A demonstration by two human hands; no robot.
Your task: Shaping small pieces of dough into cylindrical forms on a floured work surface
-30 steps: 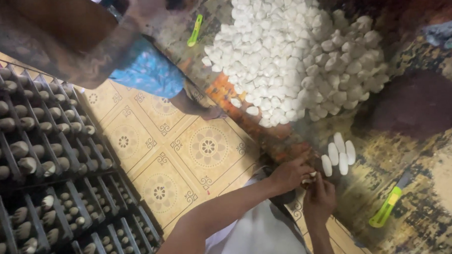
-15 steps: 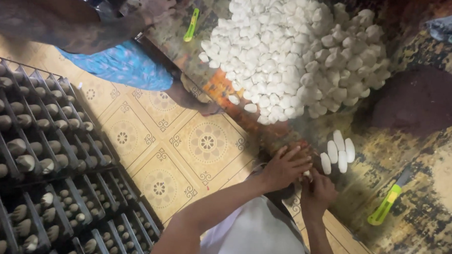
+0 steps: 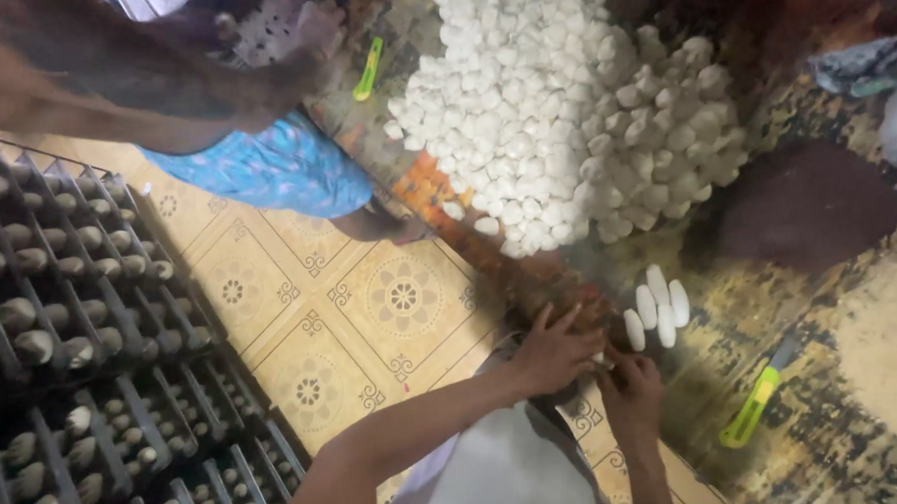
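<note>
- working low in the picture, the left hand [image 3: 552, 356] and the right hand [image 3: 630, 393] meet over one small white piece [image 3: 601, 360], at about 5 o'clock from the big heap.
- the left hand has its fingers spread and lies over the piece; the right hand is curled and seems to pinch it from below. i cannot tell the exact grip, because the fingers cover most of it.
- the piece between the hands is almost hidden, so its long axis and the way it points cannot be told.
- five shaped white pieces [image 3: 657, 308] lie in a small group on the floor, just at 1 o'clock from the hands. each is oval, with the long axis running from 6 to 12 o'clock, a little tilted to 11.
- as a judgement, only little is done: these few pieces are finished, and the big heap of white lumps [image 3: 553, 109] at 12 o'clock looks untouched.
- a green-handled knife [image 3: 757, 405] lies at 3 o'clock from the hands, pointing to about 1 o'clock; no hand touches it.
- black trays with dark cones [image 3: 84, 334] fill the 9 o'clock side.
</note>
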